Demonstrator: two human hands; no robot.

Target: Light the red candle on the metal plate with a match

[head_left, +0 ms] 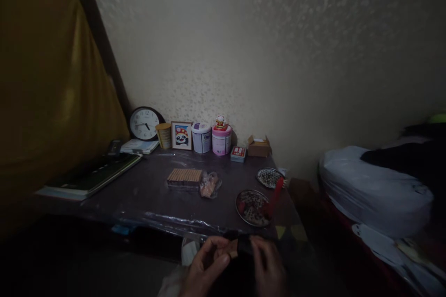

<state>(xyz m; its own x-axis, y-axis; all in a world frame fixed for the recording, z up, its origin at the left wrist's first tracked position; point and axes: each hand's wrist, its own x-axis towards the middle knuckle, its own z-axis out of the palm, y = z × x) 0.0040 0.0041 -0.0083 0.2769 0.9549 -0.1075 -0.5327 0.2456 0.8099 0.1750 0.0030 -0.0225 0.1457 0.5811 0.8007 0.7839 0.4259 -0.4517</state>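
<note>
Left hand: at the near edge, a bare left hand point(205, 268) is being bent at the fingers, and a small tan piece point(233, 248) is being pinched between thumb and fingertips.
Right hand: a bare right hand point(269, 262) is being curled just beside it, and a small black piece point(245, 244) is being grasped by its fingertips; whether the two pieces are being joined cannot be told in the dimness.
Pieces' place: both are being held between the hands, just at the near side of a dark table under clear plastic point(139, 199).
Table middle: a long stack of thin tan wooden strips point(184, 179) is being touched on its right by a clear plastic bag with pinkish contents point(209, 184).
Plates: on the right, a round patterned near plate point(251, 216) is being overlapped by a red plastic handle point(277, 192); a round black-and-white far plate point(267, 177) is lying beyond.
Far row: from left to right, a round black-rimmed clock point(144, 123), a yellow cup point(163, 137), a framed panda picture point(181, 136), a white tin point(201, 139) and a pink tin point(221, 141) are being lined up before the wall; a small red-and-gold figurine point(220, 123) is being borne by the pink tin.
Far right: a small brown cardboard box point(259, 147) is standing open.
Left side: a dark green flat book point(92, 176) is lying near a yellow curtain point(52, 102).
</note>
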